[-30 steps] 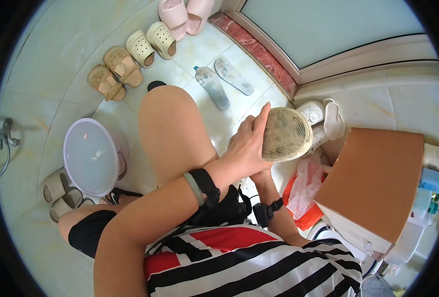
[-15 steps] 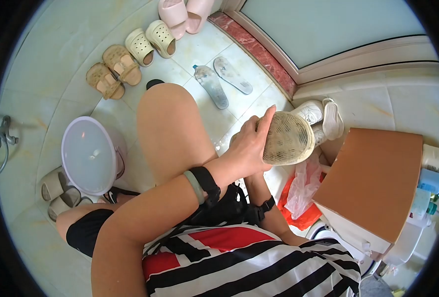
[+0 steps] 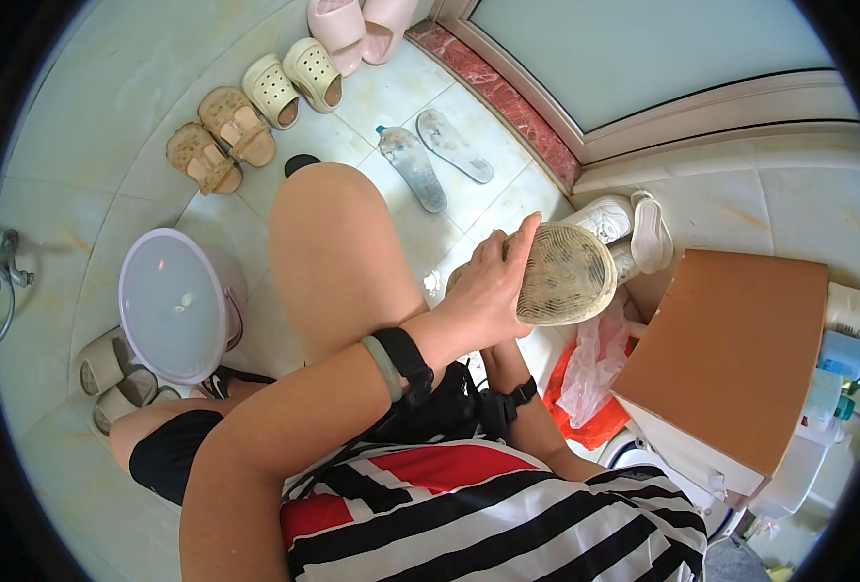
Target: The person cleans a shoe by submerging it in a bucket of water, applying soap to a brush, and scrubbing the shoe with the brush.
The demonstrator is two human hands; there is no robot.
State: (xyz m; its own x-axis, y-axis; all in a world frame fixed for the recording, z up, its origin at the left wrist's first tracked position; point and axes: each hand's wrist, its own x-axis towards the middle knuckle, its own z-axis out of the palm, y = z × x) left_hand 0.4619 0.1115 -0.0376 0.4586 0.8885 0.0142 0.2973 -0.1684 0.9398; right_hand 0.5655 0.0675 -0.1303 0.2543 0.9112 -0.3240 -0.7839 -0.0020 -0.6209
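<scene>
Pale tiles (image 3: 357, 141) cover the floor. Near the middle, the person's left hand (image 3: 491, 283) has its fingers wrapped round a worn shoe (image 3: 568, 274), sole facing up. The right hand seems hidden beneath; its grip cannot be told. Left stands a bucket (image 3: 237, 276); right, a brown-topped cabinet (image 3: 731, 349). Farther off lie two insoles (image 3: 413, 170), then tan slippers (image 3: 239, 128).

From the wearer's head, the tiled floor (image 3: 362, 136) is viewed steeply downward and forward, the striped shirt (image 3: 508, 504) nearest.
</scene>
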